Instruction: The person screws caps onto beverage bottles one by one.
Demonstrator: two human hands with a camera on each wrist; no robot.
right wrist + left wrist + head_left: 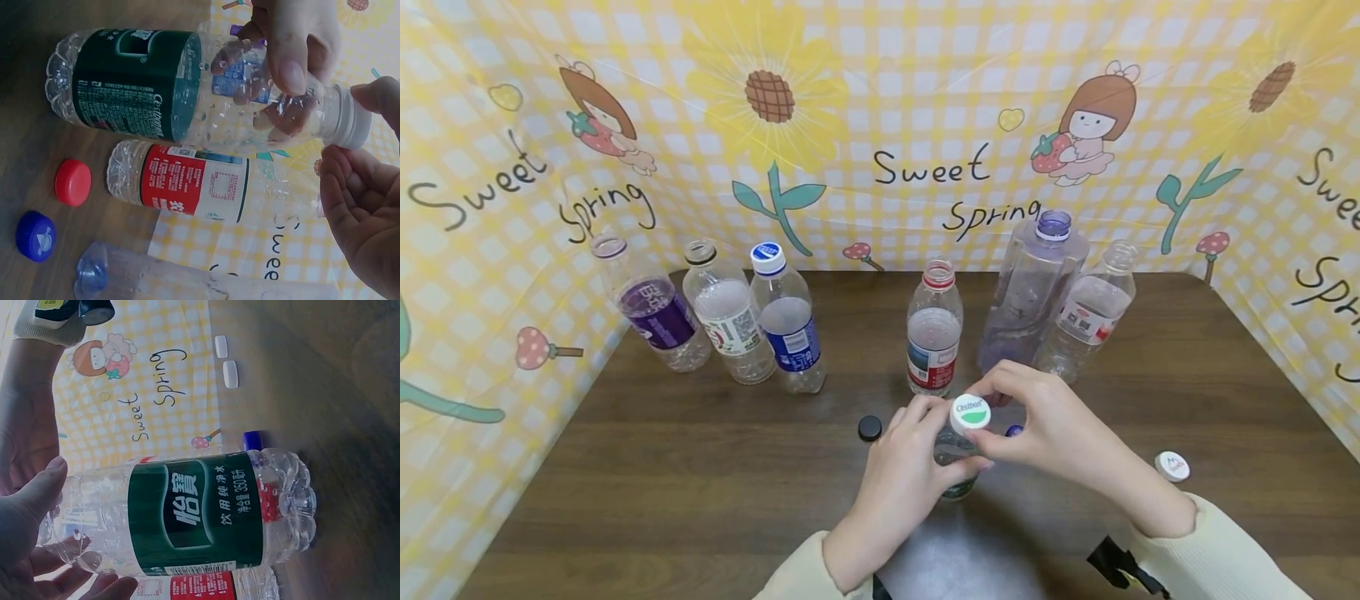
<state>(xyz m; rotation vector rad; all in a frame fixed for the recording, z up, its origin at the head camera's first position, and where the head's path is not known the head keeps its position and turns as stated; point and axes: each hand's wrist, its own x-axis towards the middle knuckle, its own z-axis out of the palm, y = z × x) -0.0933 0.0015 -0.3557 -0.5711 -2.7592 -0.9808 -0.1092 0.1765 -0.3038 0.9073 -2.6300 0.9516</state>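
Observation:
A clear plastic water bottle with a green label [194,512] stands in front of me, topped by a white cap with a green print [971,414]. My left hand [902,467] grips the bottle round its upper body, thumb on the near side and fingers behind. With thumb and fingers, my right hand [1052,417] pinches the white cap at the bottle's mouth. In the right wrist view the cap [354,117] sits at the neck between thumb and fingertips. Right behind the hands is an uncapped bottle with a red label [932,350].
At the back left stand a purple-labelled bottle [658,312], a white-labelled bottle [726,321] and a blue-capped bottle [790,333]. A large purplish bottle [1026,292] and another clear one [1090,308] are back right. Loose caps include black [869,428], white [1172,467], red [73,182] and blue [35,235].

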